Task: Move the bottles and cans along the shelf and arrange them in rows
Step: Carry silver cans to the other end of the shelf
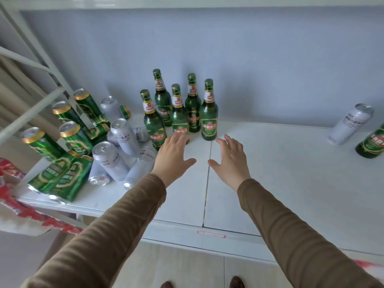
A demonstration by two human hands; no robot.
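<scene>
your left hand [173,156] and right hand [230,161] reach over the white metal shelf [280,183] with fingers spread and relaxed — neither grasps anything. the left fingertips lie in front of the base of the nearest of five upright green glass beer bottles [209,113]; whether they touch it cannot be told. the right hand hovers just beside the rightmost bottle of that cluster, apart from it. each bottle carries a gold cap, a white neck band with a red emblem and a green oval body label; the characters on them are too blurred to read.

to the left, tall green cans with gold rims [74,138] stand or lie tumbled together with silver-white cans [122,134], several on their sides near the shelf's front edge; their print is unreadable. at far right, well apart from the cluster, a lone silver-white can [349,123] stands beside a sixth green bottle [372,142], cut off by the frame edge. brown sleeves [116,225] cover both forearms — a red-edged tag [211,234] marks the shelf's front lip.
</scene>
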